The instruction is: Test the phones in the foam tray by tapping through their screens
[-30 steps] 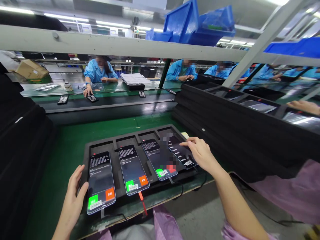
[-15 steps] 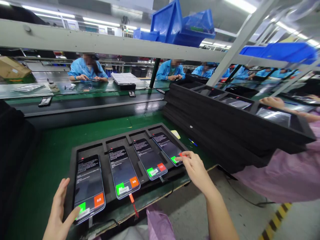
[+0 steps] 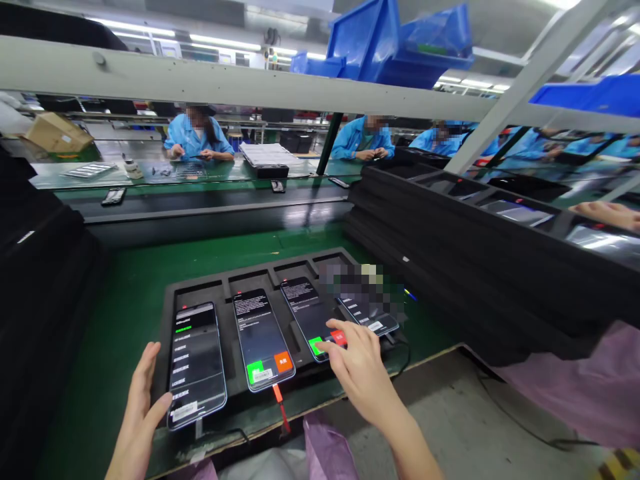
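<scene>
A dark foam tray (image 3: 203, 292) holds several phones side by side, screens up and lit. My left hand (image 3: 137, 410) is open at the tray's left edge, its thumb against the lower corner of the leftmost phone (image 3: 197, 367), which shows a list. The phone beside it (image 3: 257, 333) shows text above a green and a red square, with a red-ended cable at its bottom. Fingers apart, my right hand (image 3: 357, 370) reaches over another phone (image 3: 303, 307), thumb at its green square. The rightmost phone (image 3: 383, 323) shows a list; its upper part is blurred out.
Stacked black trays (image 3: 425, 247) stand at the right, the top one holding phones, a co-worker's hand (image 3: 607, 213) above it. Another dark stack (image 3: 45, 253) rises at the left. Blue bins (image 3: 363, 40) sit on the overhead shelf. Co-workers in blue sit across the line.
My right hand has moved left from the rightmost phone to the one beside it. The leftmost and rightmost screens have switched from coloured squares to lists. The view has shifted slightly.
</scene>
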Tool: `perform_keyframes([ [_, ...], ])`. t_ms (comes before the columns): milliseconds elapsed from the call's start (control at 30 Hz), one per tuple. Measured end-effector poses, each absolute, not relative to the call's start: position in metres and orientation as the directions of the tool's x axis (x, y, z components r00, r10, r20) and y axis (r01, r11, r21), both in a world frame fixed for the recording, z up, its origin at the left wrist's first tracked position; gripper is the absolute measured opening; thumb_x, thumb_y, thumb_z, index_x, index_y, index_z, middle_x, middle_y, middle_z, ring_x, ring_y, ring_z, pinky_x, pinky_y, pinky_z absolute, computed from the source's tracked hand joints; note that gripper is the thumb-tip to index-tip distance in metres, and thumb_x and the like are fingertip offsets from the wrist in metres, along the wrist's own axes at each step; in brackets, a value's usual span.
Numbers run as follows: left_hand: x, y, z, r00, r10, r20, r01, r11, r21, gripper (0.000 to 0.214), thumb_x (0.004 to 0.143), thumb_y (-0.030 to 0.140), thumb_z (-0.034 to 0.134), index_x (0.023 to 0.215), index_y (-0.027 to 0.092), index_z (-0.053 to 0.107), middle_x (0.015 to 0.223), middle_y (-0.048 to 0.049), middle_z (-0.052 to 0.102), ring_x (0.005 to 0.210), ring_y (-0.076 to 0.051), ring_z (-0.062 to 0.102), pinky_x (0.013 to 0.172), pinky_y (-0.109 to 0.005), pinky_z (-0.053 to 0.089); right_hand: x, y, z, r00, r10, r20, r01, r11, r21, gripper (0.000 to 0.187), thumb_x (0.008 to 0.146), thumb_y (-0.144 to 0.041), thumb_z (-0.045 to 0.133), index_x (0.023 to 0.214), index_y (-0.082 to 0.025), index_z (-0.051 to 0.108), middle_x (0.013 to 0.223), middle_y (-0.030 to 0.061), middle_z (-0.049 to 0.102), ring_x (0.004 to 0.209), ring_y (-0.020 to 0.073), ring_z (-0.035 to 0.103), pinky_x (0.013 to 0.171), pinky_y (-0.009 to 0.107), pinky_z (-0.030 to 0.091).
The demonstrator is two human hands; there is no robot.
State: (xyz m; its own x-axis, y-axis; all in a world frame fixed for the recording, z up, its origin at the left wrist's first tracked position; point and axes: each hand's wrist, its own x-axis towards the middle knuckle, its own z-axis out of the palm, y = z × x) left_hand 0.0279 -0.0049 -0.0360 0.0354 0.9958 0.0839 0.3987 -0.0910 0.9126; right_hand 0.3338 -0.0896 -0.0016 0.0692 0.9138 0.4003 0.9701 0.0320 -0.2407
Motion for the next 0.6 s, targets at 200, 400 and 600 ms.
perform_keyframes([
  [200, 0.032, -0.005, -0.035, -0.034, 0.999, 0.022, 0.105, -0.019, 0.994, 0.049, 0.083, 0.039, 0.048, 0.131, 0.029, 0.039, 0.148, 0.0018, 0.03, 0.138, -0.024, 0.021, 0.115, -0.041, 0.013, 0.278, -0.072, 0.005, -0.19, 0.866, 0.463, 0.892, 0.349, -0.287, 0.04, 0.092, -0.022, 0.028, 0.096, -0.026, 0.067, 0.08, 0.0041, 0.054, 0.076, 0.0173, 0.049, 0.081, 0.037, 0.034],
  [400, 0.024, -0.002, -0.04, -0.058, 0.979, 0.193, 0.359, -0.16, 0.919, 0.044, 0.088, 0.049, 0.039, 0.123, 0.026, 0.051, 0.146, -0.0049, 0.032, 0.13, -0.028, 0.036, 0.106, -0.046, 0.032, 0.266, -0.056, 0.006, -0.199, 0.787, 0.584, 0.855, 0.43, -0.289, 0.039, 0.094, -0.021, 0.029, 0.094, -0.025, 0.068, 0.076, 0.0014, 0.052, 0.074, 0.0148, 0.048, 0.087, 0.036, 0.028],
  [600, 0.015, 0.017, -0.014, 0.162, 0.956, 0.244, 0.737, -0.282, 0.615, 0.052, 0.089, 0.053, 0.026, 0.117, 0.024, 0.059, 0.139, -0.0091, 0.042, 0.099, -0.026, 0.061, 0.078, -0.042, 0.052, 0.298, -0.026, 0.023, -0.269, 0.833, 0.483, 0.904, 0.392, -0.173, 0.041, 0.094, -0.018, 0.029, 0.091, -0.022, 0.07, 0.079, 0.003, 0.052, 0.076, 0.0153, 0.05, 0.088, 0.039, 0.029],
])
